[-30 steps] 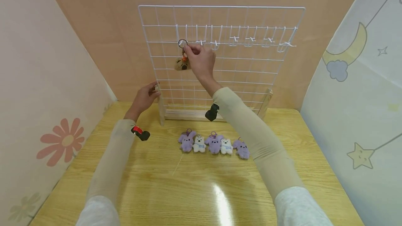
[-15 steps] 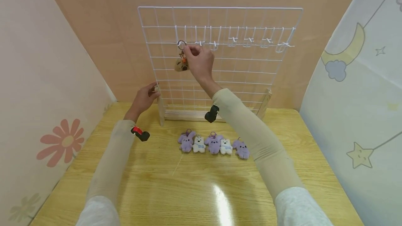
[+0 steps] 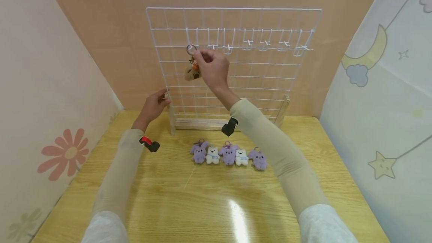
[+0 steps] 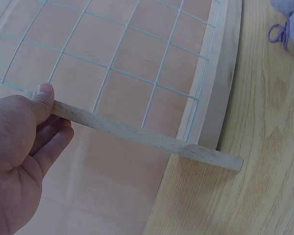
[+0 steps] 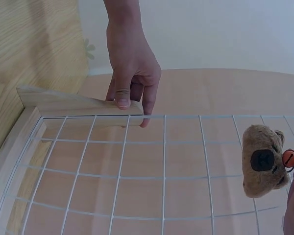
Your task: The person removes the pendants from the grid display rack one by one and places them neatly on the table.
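My right hand (image 3: 214, 68) pinches a brown plush bear-head keychain (image 3: 192, 73) by the fittings below its dark metal ring (image 3: 191, 50). This ring lies in front of the leftmost white hook; whether the hook passes through it I cannot tell. In the right wrist view the bear head (image 5: 262, 161) hangs before the mesh, an orange bell (image 5: 289, 158) beside it. Thumb and fingers of my left hand (image 4: 19, 142) grip the top of the wooden post (image 4: 147, 137) at the left side of the white wire grid rack (image 3: 233, 63).
Several other white hooks (image 3: 266, 43) hang in a row to the right along the grid. On the wooden table (image 3: 162, 194), before the rack's wooden base (image 3: 202, 124), lies a row of purple plush keychains (image 3: 228, 155) and white bear ones (image 3: 212, 155). Walls stand left and right.
The right hand and keychain have shifted slightly left and down, the ring staying near the leftmost hook. The whole head view has drifted a little. My left hand keeps its grip on the post.
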A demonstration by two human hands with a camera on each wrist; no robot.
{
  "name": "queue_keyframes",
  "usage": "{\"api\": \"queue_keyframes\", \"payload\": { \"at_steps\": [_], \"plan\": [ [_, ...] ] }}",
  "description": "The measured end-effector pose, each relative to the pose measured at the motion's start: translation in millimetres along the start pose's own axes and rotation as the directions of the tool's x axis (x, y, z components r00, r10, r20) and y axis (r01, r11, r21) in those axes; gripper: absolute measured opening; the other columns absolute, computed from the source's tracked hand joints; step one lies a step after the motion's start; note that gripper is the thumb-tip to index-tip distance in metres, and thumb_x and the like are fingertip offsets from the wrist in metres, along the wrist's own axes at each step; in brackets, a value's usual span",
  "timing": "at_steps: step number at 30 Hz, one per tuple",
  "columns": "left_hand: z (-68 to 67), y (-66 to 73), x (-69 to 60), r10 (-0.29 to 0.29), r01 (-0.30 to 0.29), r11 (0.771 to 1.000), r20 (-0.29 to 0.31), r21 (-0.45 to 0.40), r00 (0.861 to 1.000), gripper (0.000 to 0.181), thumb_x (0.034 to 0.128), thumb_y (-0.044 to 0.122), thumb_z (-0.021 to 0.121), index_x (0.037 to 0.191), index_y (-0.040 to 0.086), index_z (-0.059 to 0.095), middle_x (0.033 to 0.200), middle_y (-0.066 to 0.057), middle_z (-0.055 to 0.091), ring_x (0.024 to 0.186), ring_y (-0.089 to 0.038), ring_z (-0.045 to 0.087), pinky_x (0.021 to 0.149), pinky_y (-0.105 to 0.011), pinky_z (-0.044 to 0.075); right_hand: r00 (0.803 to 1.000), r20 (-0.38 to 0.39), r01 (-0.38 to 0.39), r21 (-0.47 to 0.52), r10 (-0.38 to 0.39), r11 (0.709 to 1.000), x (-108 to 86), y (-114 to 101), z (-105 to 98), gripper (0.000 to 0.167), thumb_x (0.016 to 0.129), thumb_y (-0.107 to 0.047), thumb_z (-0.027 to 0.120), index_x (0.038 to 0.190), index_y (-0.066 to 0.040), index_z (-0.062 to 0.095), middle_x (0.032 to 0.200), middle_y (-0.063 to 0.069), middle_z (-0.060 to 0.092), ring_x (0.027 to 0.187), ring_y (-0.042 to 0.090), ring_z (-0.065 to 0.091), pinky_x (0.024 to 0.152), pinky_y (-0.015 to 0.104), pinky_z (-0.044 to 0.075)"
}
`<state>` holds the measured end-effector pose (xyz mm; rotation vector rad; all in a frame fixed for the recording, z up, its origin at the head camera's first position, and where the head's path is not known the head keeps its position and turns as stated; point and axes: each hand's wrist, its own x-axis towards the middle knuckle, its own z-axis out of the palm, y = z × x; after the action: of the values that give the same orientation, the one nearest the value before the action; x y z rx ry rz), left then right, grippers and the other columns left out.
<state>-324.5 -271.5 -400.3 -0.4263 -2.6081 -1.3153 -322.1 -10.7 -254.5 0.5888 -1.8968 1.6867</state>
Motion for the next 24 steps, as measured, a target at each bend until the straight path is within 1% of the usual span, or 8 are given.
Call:
{"api": "queue_keyframes", "payload": {
  "at_steps": [7,10,16,22,24],
  "plan": [
    [-1.2,0.1,-0.6,0.005,-0.005,1.000,-0.007,0.020,1.000,0.057,0.1067,0.014,0.056,0.156,-0.005,0.036,0.148,-0.029,0.050,0.132,-0.043,0.055,0.107,-0.053,0.048,0.998,0.019,0.068,-0.001,-0.068,0.998,-7.2,-6.6,-2.8,0.016,0.097,-0.012,0.069,0.092,-0.002,0.080,0.082,0.007,0.076,0.067,0.010,0.065,0.062,0.022,0.055],
    [-2.1,1.0,-1.2,0.003,-0.003,1.000,-0.003,0.026,1.000,0.057,0.1068,0.015,0.056,0.156,-0.004,0.036,0.146,-0.029,0.051,0.131,-0.043,0.055,0.107,-0.054,0.048,0.996,0.030,0.079,-0.002,-0.079,0.997,-11.1,-6.6,-4.2,0.016,0.097,-0.013,0.069,0.091,-0.003,0.080,0.082,0.007,0.076,0.067,0.009,0.065,0.063,0.021,0.056],
    [-3.7,1.0,-1.2,-0.005,0.005,0.999,-0.007,0.032,1.000,0.057,0.1068,0.016,0.057,0.156,-0.003,0.036,0.143,-0.030,0.054,0.128,-0.044,0.056,0.105,-0.055,0.049,0.995,0.056,0.082,-0.014,-0.082,0.996,-20.9,-2.6,-7.1,0.017,0.097,-0.015,0.070,0.091,-0.004,0.080,0.078,0.006,0.075,0.066,0.010,0.066,0.058,0.022,0.055],
    [-4.8,0.3,-1.2,-0.017,0.017,0.999,-0.008,0.033,1.000,0.056,0.1068,0.015,0.057,0.156,-0.003,0.037,0.143,-0.029,0.054,0.128,-0.044,0.056,0.105,-0.056,0.049,0.987,0.081,0.144,-0.033,-0.141,0.989,-31.5,2.4,-8.9,0.019,0.097,-0.017,0.069,0.093,-0.003,0.081,0.077,0.004,0.075,0.066,0.009,0.066,0.054,0.022,0.052],
    [-5.1,0.0,-1.2,-0.024,0.024,0.999,-0.004,0.041,1.000,0.057,0.1072,0.016,0.056,0.157,-0.002,0.035,0.144,-0.029,0.053,0.130,-0.044,0.056,0.105,-0.056,0.049,0.983,0.088,0.163,-0.037,-0.159,0.986,-34.8,4.8,-9.1,0.018,0.097,-0.017,0.070,0.094,-0.003,0.081,0.077,0.004,0.075,0.066,0.009,0.067,0.055,0.022,0.052]
  ]
}}
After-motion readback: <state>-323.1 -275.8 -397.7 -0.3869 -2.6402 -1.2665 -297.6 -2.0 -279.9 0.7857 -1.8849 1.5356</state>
